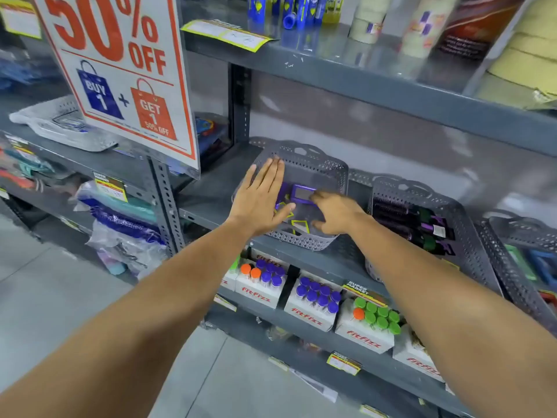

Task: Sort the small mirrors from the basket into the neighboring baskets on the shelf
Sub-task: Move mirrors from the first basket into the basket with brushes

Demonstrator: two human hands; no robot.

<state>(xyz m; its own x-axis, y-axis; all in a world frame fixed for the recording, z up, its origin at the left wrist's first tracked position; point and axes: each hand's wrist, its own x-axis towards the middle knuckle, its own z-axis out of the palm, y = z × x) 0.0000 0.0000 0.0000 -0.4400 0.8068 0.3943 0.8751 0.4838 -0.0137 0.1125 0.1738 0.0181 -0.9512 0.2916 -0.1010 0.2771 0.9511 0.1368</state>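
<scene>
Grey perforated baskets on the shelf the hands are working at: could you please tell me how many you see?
3: one under both hands, one right of it holding hairbrushes, one cut off at the right edge. More may lie beyond.

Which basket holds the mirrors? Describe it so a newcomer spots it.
On the middle grey shelf, right of the hanging 50% OFF sign, stands a grey perforated basket under both hands. Unlike the neighbouring basket of hairbrushes, it holds small purple-framed mirrors.

50% off sign [120,70], Fitfizz bottle boxes [310,303], tape rolls [367,22]
</scene>
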